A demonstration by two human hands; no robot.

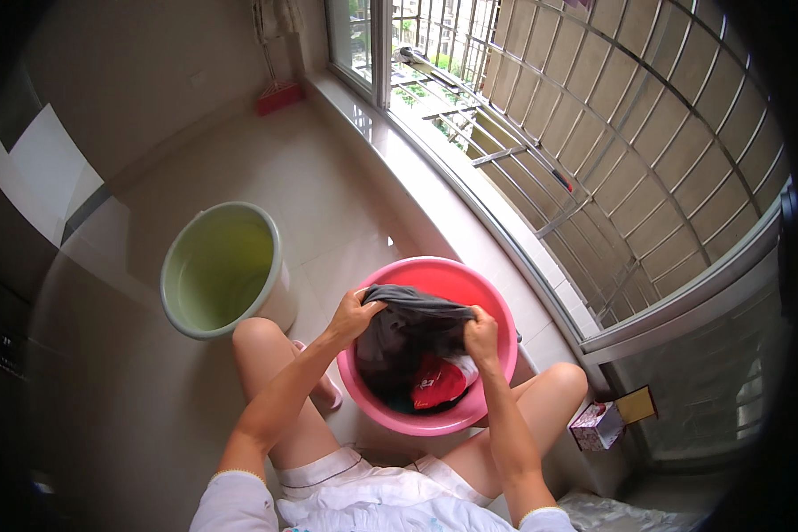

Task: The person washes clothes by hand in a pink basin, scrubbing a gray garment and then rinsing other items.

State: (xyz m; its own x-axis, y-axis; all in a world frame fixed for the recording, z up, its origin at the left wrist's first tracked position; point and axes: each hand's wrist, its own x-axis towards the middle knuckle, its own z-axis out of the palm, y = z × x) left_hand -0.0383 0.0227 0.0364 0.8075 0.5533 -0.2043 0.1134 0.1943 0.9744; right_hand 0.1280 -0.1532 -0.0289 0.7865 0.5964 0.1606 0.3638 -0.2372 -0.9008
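A dark grey garment point(415, 309) is stretched between my two hands over a pink plastic basin point(432, 427). My left hand point(358, 312) grips its upper left edge, and my right hand point(481, 336) grips the edge on the right. The garment's lower part hangs into the basin. Below it lies a red cloth point(439, 382) with white lettering and a white part, among darker wet cloth. How much water the basin holds is hidden by the clothes. The basin stands on the floor between my bent knees.
A large pale green plastic bucket point(221, 272) stands on the tiled floor at the left. Along the right runs a window ledge point(419, 173) with metal bars beyond. A red broom point(280, 98) leans in the far corner. A small patterned box point(598, 425) sits near my right knee.
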